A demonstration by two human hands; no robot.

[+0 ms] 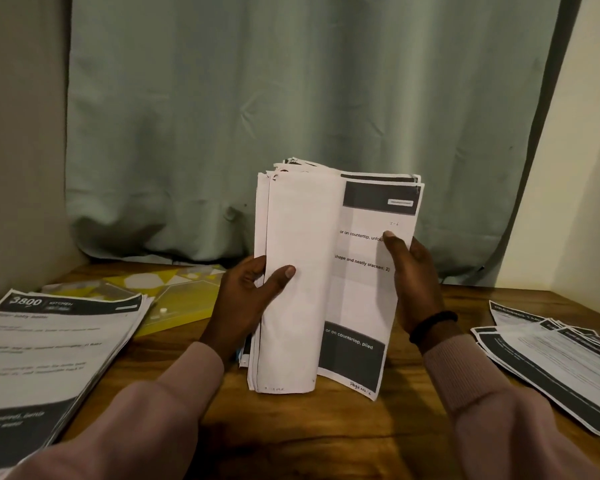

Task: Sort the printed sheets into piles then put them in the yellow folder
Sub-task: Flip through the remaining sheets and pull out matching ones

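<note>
I hold a thick stack of printed sheets [326, 282] upright on the table, its bottom edge resting on the wood. My left hand [250, 299] grips the stack's left side, thumb across the blank back of a folded-over sheet. My right hand [413, 275] holds the right edge of the exposed printed page with dark header and footer bands. One pile of printed sheets [49, 355] lies at the left. Another fanned pile [561, 358] lies at the right. The yellow folder [177, 299] lies flat behind the left pile, partly covered by it.
The wooden table [309, 434] reaches to a green curtain [291, 116] at the back. A beige wall [14, 133] stands at the left and a cream wall [589, 168] at the right. A dark band circles my right wrist.
</note>
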